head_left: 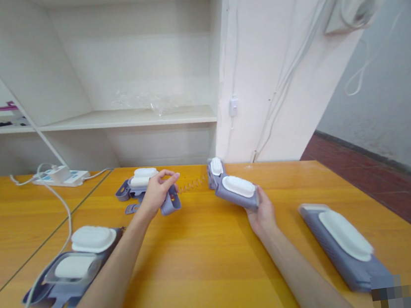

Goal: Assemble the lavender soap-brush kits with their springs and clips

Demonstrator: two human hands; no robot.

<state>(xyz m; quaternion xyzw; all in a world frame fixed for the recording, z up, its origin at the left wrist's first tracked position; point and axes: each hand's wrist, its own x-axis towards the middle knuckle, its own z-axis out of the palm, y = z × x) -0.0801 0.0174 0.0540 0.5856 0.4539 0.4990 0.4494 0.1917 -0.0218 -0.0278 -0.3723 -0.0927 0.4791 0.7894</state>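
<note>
My right hand [262, 212] grips the lower end of a grey-purple device with a raised white oval pad [238, 187]. A smaller grey piece with a white ribbed pad [216, 166] stands at its far end. My left hand [159, 189] is closed at a grey strap [170, 204] with holes, though its fingertips are partly hidden. This strap belongs to a similar device with white pads [144, 174], lying on the table just beyond the hand. A thin coiled cord [193, 184] stretches from near my left hand to the device in my right.
A strapped device [75, 267] lies at left, partly behind my left forearm. Another grey device [345, 239] lies at right. A power strip [62, 176] with a white cable [69, 215] sits at the back left of the wooden table [205, 274]. White shelving [129, 116] rises behind.
</note>
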